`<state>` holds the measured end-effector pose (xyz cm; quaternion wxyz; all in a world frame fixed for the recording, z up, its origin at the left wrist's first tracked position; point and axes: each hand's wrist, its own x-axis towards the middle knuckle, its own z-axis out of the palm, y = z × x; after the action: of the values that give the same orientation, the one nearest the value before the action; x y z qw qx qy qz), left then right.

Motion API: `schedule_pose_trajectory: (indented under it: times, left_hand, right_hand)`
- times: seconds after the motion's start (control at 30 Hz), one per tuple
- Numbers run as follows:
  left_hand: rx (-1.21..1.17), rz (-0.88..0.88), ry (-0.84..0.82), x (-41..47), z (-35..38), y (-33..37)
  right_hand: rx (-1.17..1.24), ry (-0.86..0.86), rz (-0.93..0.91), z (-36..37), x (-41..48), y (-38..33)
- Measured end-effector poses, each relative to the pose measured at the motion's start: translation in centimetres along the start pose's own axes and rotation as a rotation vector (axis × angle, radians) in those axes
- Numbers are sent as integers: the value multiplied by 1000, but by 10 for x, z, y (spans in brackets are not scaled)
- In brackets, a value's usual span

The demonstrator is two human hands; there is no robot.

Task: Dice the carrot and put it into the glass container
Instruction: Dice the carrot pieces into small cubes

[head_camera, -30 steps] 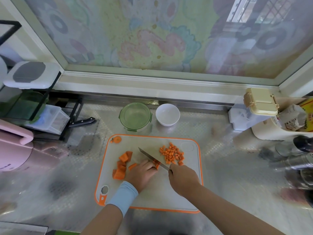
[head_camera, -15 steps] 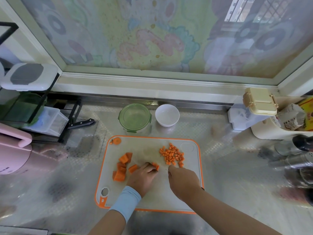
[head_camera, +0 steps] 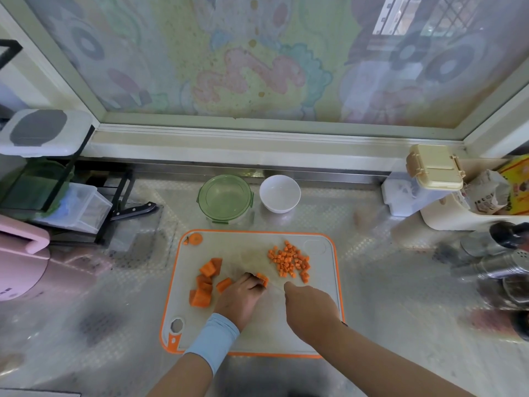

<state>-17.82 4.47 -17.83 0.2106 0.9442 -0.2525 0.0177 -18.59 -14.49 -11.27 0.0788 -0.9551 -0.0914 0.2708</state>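
a white cutting board with an orange rim point(head_camera: 315, 325) lies in the lower middle of the frame on a shiny metal counter point(head_camera: 400, 296). the left hand point(head_camera: 243, 299), with a pale blue wristband point(head_camera: 213, 339) below it, rests on the board near its centre, fingers curled down and pressing on a small carrot piece point(head_camera: 262, 279) that shows orange at the fingertips. the right hand point(head_camera: 310, 308) sits just right of it, curled into a loose fist; no blade shows in this view, and whether it is gripping anything cannot be told. to the left of the left hand lie several large carrot chunks point(head_camera: 204, 285), some touching one another. in the upper right part of the board is a loose heap of diced carrot point(head_camera: 290, 260). a round carrot end slice point(head_camera: 195, 239) sits in the board's upper left corner. above the board, toward the middle of the frame, stands the glass container with a green lid point(head_camera: 225, 197), its lid on, and just right of it a white bowl point(head_camera: 280, 193). a black-handled knife point(head_camera: 134, 211) pokes out from a rack at the left.
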Motion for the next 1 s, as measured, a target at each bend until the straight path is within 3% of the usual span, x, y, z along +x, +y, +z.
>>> schedule_pose_trajectory:
  times: [0.23,1.0]
  left_hand:
    - [-38,-23,71,-4,4,-1]
    - [-4,-77,151,-7,9,8]
  right_hand:
    - [34,-82,27,0,15,-3]
    - [-25,33,-27,5,-6,6]
